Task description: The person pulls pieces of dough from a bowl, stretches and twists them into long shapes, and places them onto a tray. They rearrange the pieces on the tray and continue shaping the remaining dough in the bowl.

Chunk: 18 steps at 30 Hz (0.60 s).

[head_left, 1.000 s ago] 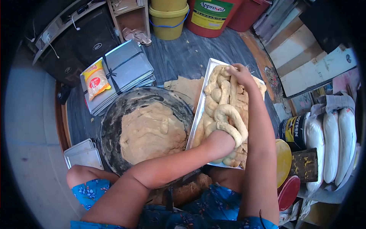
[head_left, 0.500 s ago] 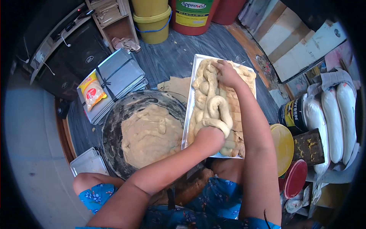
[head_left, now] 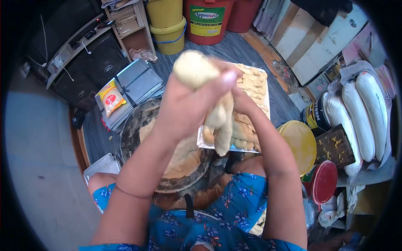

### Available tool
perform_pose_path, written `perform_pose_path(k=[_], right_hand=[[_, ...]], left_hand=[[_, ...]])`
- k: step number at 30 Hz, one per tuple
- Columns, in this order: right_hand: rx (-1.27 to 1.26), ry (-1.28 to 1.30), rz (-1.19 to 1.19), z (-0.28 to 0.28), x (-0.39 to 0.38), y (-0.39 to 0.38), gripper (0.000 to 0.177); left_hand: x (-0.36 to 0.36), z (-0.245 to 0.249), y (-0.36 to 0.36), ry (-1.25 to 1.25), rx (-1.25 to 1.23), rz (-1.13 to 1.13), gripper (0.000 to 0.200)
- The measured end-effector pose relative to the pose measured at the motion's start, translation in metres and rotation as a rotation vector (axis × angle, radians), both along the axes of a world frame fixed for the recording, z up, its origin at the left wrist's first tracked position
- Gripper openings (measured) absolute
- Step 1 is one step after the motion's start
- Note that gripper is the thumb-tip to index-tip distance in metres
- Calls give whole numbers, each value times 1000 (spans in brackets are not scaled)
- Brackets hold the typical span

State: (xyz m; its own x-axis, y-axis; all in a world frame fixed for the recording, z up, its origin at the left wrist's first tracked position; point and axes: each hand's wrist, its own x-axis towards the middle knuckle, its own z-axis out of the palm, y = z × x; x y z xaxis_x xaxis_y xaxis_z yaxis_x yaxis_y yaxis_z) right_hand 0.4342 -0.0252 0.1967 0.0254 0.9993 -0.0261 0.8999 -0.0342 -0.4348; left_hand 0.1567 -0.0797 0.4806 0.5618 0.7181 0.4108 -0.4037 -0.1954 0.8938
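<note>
Raised close to the camera, my left hand [head_left: 184, 106] is wrapped round a thick piece of pale dough [head_left: 196, 69]. One rounded end bulges above my fingers; the rest hangs below as a rope. My right hand [head_left: 244, 101] is just behind and to the right of it, over the tray; its fingers are mostly hidden by my left hand. Beneath both hands lies a white-rimmed tray [head_left: 268, 98] with rows of twisted dough [head_left: 253, 83]. To the left, a wide dark basin [head_left: 133, 121] holds a large flat mass of dough [head_left: 184, 163].
Stacked metal trays [head_left: 140, 81] carry a yellow packet [head_left: 111, 98] at left. Yellow buckets [head_left: 167, 37] and a red margarine bucket [head_left: 207, 21] stand at the back. A yellow lid [head_left: 298, 144], a red lid [head_left: 325, 182] and white plastic-wrapped rolls [head_left: 360, 119] are at right.
My left hand has lifted the dough rope from the tray, up and toward the camera. My right hand has come down from the tray's far end toward it.
</note>
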Motion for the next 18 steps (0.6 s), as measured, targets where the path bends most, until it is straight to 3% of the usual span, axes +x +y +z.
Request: perform_pose_path(k=[5,8,11,12,15,18], right_hand=[[-73,334,-65,-24,-23,-32,57],[-212,183,-107,77,-53,-70,49],[-95,620,-107,84,-30,-67,52],[-121,1026,-193,107,-34,-75,57],[3,1817,18,128,-37,-76,65],[-72,1831,221,123,-34,-77,58]], left_hand=[[45,19,9,125,52,-46,25],[79,10,23,329,64,-15,27],[110,-13,48,619,309,10,32],[120,-23,54,731,409,57,35],[146,-34,62,974,652,183,44],[161,-34,67,1085,773,255,55]])
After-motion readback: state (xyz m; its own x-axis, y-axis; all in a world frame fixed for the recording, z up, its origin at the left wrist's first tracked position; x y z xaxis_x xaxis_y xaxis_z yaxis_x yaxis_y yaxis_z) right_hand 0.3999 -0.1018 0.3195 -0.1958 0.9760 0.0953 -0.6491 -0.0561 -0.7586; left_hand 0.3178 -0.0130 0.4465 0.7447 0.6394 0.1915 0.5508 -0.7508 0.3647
